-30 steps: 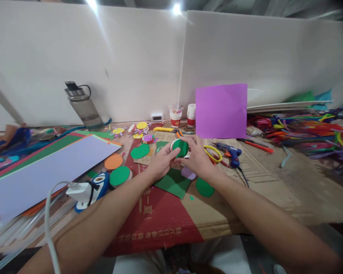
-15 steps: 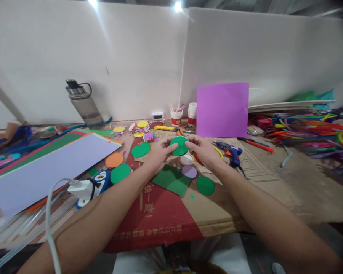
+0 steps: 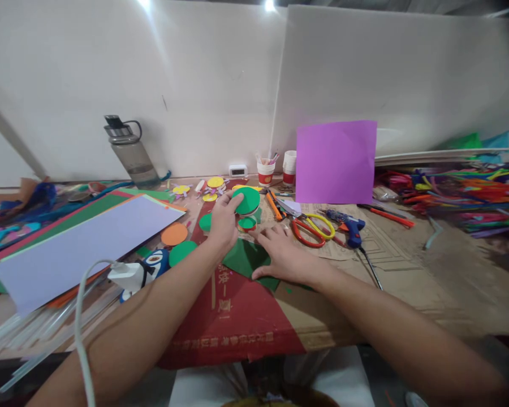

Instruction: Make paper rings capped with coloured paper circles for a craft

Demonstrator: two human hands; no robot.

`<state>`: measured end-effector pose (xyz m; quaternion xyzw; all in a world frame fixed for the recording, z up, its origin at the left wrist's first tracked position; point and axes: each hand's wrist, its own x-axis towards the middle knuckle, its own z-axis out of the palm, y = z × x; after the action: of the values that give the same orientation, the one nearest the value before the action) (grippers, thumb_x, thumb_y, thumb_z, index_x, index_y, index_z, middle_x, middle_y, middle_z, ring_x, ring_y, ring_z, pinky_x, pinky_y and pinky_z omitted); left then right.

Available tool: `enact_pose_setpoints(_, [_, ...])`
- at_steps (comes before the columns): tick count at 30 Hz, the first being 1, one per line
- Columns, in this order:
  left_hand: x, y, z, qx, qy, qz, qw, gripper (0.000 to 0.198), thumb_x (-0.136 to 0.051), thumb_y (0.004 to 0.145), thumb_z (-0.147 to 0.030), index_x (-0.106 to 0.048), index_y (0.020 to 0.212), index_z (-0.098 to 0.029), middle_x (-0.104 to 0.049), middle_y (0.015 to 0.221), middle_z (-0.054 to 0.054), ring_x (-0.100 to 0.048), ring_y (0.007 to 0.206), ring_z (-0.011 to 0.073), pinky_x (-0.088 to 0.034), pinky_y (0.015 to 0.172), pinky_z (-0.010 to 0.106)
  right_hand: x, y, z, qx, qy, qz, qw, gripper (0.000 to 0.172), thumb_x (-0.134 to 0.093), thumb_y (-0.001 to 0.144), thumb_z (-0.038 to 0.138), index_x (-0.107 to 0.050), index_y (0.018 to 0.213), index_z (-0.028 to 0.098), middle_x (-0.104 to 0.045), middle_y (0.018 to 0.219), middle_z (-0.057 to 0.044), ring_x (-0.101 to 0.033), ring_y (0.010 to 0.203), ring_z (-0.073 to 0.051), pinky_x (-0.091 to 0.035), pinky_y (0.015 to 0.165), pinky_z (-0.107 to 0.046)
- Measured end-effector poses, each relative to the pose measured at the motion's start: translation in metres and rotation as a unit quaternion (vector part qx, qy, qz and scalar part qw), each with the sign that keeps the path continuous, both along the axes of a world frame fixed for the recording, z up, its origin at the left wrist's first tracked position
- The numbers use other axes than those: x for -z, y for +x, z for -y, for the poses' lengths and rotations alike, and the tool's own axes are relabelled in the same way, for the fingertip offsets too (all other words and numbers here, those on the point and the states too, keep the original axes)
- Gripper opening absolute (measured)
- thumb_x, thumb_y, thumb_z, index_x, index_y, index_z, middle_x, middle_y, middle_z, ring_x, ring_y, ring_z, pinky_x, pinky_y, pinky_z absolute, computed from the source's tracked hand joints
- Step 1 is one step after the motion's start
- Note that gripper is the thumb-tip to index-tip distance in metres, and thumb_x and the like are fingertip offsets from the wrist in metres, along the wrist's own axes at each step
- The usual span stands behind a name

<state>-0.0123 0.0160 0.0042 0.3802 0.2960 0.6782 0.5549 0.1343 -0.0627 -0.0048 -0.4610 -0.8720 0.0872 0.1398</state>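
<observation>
In the head view, the left hand (image 3: 224, 221) pinches a green disc (image 3: 247, 200) between the thumb and the fingers. The disc is above the table, tilted toward the camera. The right hand (image 3: 282, 253) is spread, with the palm down, over the green sheet (image 3: 241, 254); whether it touches this sheet, I cannot tell. Just beyond its fingers are the scissors (image 3: 309, 230), and the glue gun (image 3: 353, 227) lies to the right of them. An orange disc (image 3: 173, 233) lies left of the left hand.
</observation>
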Motion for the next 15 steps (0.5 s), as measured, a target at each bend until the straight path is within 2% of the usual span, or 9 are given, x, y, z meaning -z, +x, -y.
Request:
enact_pose_setpoints(4, [0.0, 0.0, 0.001, -0.011, 0.004, -0.015, 1.0, 0.025, -0.077, 0.063, -0.026, -0.064, 0.082, -0.015, -0.065, 0.079, -0.001, -0.058, 0.071, 0.0101, -0.047, 0.071, 0.024, -0.002, 0.0, -0.002, -0.004, -0.006, 0.022, 1.0, 0.082, -0.078, 0.07, 0.052, -0.046, 0.138, 0.018, -0.058, 0.124, -0.016, -0.045, 0.118, -0.035, -0.034, 0.097, -0.05])
enact_pose_setpoints(7, [-0.002, 0.0, 0.003, -0.02, -0.009, -0.023, 1.0, 0.025, -0.075, 0.064, -0.027, -0.063, 0.083, -0.016, -0.064, 0.08, -0.001, -0.057, 0.07, 0.0104, -0.046, 0.068, 0.024, -0.003, 0.008, -0.01, 0.05, -0.03, -0.014, 0.998, 0.075, -0.08, 0.069, 0.042, -0.05, 0.135, 0.019, -0.062, 0.114, -0.012, -0.05, 0.111, -0.031, -0.037, 0.092, -0.044])
enact_pose_setpoints(9, [-0.002, -0.001, 0.004, -0.019, -0.025, -0.029, 0.999, 0.027, -0.074, 0.063, -0.027, -0.064, 0.086, -0.017, -0.063, 0.08, -0.001, -0.056, 0.069, 0.0105, -0.045, 0.066, 0.023, -0.003, 0.015, -0.016, 0.089, -0.073, -0.061, 0.991, 0.067, -0.08, 0.07, 0.034, -0.054, 0.13, 0.018, -0.065, 0.103, -0.009, -0.056, 0.1, -0.025, -0.04, 0.084, -0.036])
enact_pose_setpoints(12, [-0.001, 0.0, 0.006, -0.003, -0.031, -0.052, 0.998, 0.023, -0.073, 0.062, -0.026, -0.066, 0.083, -0.017, -0.063, 0.078, -0.001, -0.054, 0.067, 0.0107, -0.044, 0.064, 0.023, -0.005, 0.026, -0.026, 0.115, -0.144, -0.132, 0.974, 0.047, -0.073, 0.076, 0.027, -0.06, 0.12, 0.017, -0.066, 0.087, -0.003, -0.059, 0.078, -0.016, -0.041, 0.069, -0.026])
enact_pose_setpoints(15, [-0.001, -0.001, 0.006, 0.017, -0.02, -0.08, 0.996, 0.018, -0.072, 0.062, -0.025, -0.069, 0.078, -0.016, -0.065, 0.079, 0.001, -0.055, 0.067, 0.0118, -0.045, 0.063, 0.024, -0.01, 0.04, -0.036, 0.122, -0.161, -0.147, 0.968, 0.016, -0.064, 0.081, 0.026, -0.066, 0.094, 0.017, -0.064, 0.078, -0.001, -0.056, 0.071, -0.014, -0.038, 0.064, -0.025])
